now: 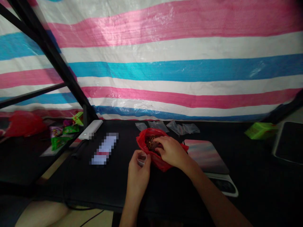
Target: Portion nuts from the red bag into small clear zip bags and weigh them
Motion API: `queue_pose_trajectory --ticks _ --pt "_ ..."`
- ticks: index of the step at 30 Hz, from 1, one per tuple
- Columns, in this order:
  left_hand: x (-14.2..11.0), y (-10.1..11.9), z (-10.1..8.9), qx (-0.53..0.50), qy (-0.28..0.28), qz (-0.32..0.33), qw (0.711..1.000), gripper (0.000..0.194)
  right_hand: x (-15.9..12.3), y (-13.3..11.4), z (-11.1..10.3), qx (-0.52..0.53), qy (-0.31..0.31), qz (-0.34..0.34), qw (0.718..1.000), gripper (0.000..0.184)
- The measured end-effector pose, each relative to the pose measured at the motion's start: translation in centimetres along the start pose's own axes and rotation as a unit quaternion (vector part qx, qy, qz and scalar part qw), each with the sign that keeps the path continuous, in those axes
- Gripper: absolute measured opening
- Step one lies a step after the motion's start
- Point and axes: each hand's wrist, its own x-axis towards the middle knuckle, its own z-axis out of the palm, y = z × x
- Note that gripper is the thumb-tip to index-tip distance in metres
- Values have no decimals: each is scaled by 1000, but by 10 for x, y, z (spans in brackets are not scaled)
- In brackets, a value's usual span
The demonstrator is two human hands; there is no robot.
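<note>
Left hand (137, 173) grip is pressed together, pinching a small clear plastic bag (141, 159) between fingers and thumb. Right hand (171, 152) grip is half-closed, fingertips (159, 141) at the mouth of a red plastic bag (161, 160) holding dark brown pieces (150, 142). Red bag lies on the black bench (106, 189), more clear bags (182, 127) just behind, patterned mat (205, 156) to the right.

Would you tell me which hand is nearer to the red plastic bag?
The right hand is nearer, its fingers reaching into the red plastic bag. The left hand is just left of the bag, holding a small clear plastic piece.
</note>
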Motion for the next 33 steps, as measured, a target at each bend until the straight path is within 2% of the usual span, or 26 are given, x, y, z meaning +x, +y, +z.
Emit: queue_pose_trajectory --ticks 3,5,7,10,11,14,17,21,23,28,33 --pt "2 16 -11 45 14 31 998 17 1 2 -4 5 18 17 1000 33" --pt "12 27 -15 60 -6 74 995 14 3 4 -8 18 38 32 999 34" --pt "29 34 -16 77 -69 106 989 10 5 6 -13 38 64 48 996 35" --pt "58 34 -11 120 -182 100 971 8 7 9 -19 75 114 54 989 37" --pt "66 32 -8 131 -199 110 965 6 8 10 -20 87 130 44 987 38" --pt "84 26 2 144 -208 142 957 4 7 10 -26 107 162 -5 981 39" --pt "91 23 13 140 -218 181 949 10 5 5 -30 97 163 -58 980 40" --pt "93 20 25 61 -253 211 942 17 2 -3 -34 76 177 -85 978 44" --pt "93 17 27 28 -265 212 940 17 1 -5 -36 63 184 -79 978 41" --pt "87 10 25 2 -245 193 950 14 1 -5 -33 73 149 -69 984 35" --pt "78 5 31 -20 -215 184 959 13 1 -3 -32 46 179 -105 977 34"
